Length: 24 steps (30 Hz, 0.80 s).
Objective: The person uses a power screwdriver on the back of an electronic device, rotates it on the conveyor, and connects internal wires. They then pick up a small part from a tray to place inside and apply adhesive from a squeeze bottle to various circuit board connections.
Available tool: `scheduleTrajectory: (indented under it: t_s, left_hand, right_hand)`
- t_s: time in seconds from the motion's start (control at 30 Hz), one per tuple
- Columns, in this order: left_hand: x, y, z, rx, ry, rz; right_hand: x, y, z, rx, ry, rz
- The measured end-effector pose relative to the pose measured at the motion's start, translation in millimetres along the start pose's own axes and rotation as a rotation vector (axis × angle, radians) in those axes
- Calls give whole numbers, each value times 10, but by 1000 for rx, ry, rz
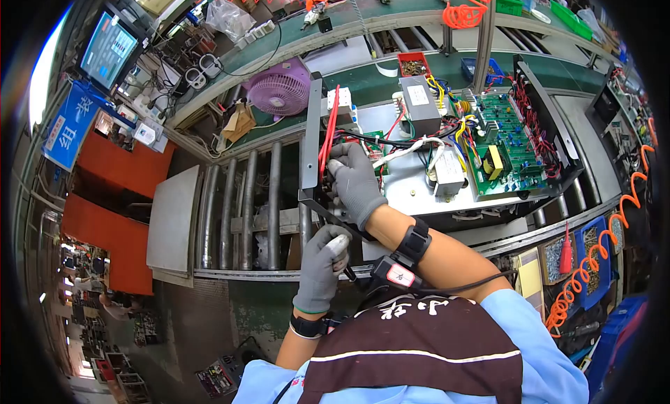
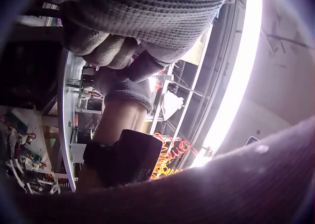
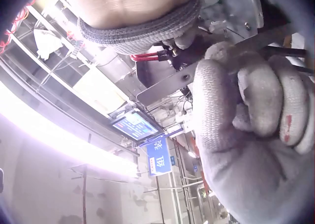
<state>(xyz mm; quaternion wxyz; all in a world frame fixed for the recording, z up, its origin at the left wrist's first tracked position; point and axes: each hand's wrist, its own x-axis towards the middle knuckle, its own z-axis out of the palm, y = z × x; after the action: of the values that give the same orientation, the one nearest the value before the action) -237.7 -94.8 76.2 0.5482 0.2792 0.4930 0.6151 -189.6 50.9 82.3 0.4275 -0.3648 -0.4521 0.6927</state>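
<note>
My gloved right hand (image 1: 357, 184) reaches inside the left end of an open metal chassis (image 1: 408, 191). Its thumb and fingers pinch at the red wires (image 1: 329, 131). The right wrist view shows those fingertips right beside the dark ends of the red wires (image 3: 147, 57); the hand's own cuff hides part of this spot. Below the chassis's front left corner, my gloved left hand (image 1: 324, 268) is curled round a thin dark rod-shaped tool (image 1: 350, 273). Most of the tool is hidden in the fist. In the left wrist view the curled left hand (image 2: 133, 29) fills the top.
The chassis rests on a roller conveyor (image 1: 251, 208). Inside it are a green circuit board (image 1: 513, 142), a transformer (image 1: 420, 105) and bundled wires. A purple fan (image 1: 279, 90) stands behind, near a red parts bin (image 1: 414, 63). An orange coiled hose (image 1: 576, 271) hangs at right beside screw trays.
</note>
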Motion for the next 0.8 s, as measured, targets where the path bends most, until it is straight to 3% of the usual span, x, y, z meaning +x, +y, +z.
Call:
scheduleTrajectory:
  t_s: [0.23, 0.3, 0.37, 0.43, 0.57, 0.63, 0.8]
  left_hand:
    - [54, -10, 27, -25, -28, -52]
    - [71, 4, 71, -45, -18, -69]
    - [98, 11, 86, -65, -5, -82]
    - [135, -31, 50, -313, -31, -169]
    - [157, -61, 47, -465, -121, -248]
    - [150, -17, 159, -625, -85, -400]
    - [255, -144, 93, -895, -135, -336]
  right_hand:
    - [77, 26, 26, -178, 75, 47]
    - [127, 147, 36, -370, 138, -155]
    - [138, 146, 14, -312, 117, -122]
    - [-13, -105, -13, -83, -11, 95]
    - [-22, -152, -52, -85, -69, 120]
    - [-51, -187, -117, 3, -109, 227]
    - [-77, -116, -147, -101, -151, 141]
